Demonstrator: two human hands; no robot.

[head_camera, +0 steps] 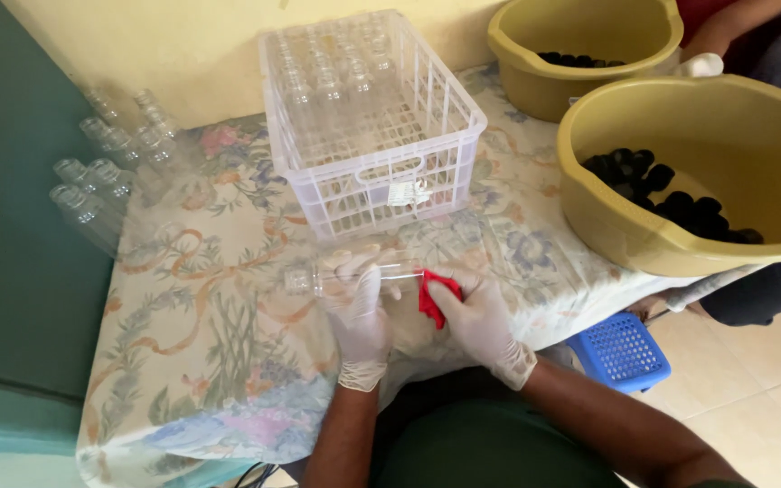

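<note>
Head view: my left hand (pixel 356 312) has its fingers wrapped around a clear glass bottle (pixel 341 276), held just above the worktop (pixel 219 343) with its long axis running left to right, neck pointing left. My right hand (pixel 481 316) sits at the bottle's base end, fingers pinched on a red cloth (pixel 434 296) pressed against it. Both forearms reach in from below, wrists close together.
</note>
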